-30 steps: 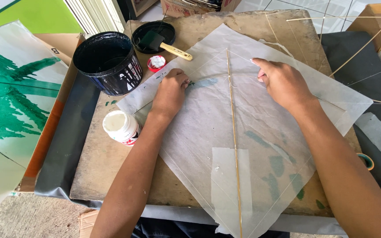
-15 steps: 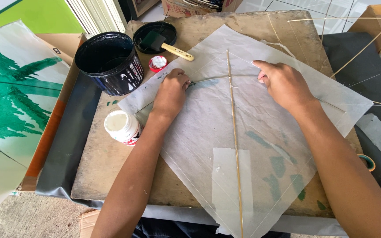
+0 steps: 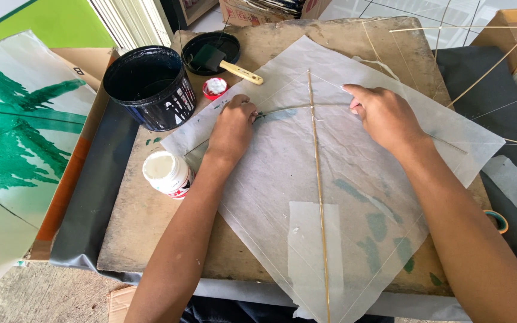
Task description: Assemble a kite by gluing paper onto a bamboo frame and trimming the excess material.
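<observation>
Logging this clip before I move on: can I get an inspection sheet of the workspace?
Surface: worn wooden board, paint-stained, lying on grey sheeting.
Job's things: white kite paper, flat on the board; thin upright stick along its middle; curved cross stick under both hands.
Clutter: black paint bucket, brush on a black lid, white glue jar, small red cap.
Hands: left hand and right hand press on the paper.
Cables: nothing seen.
Surroundings: green-painted kite at left, cardboard boxes, loose sticks at right.

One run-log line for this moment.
left hand: pressing curved stick | right hand: on kite paper | spine stick: upright
</observation>
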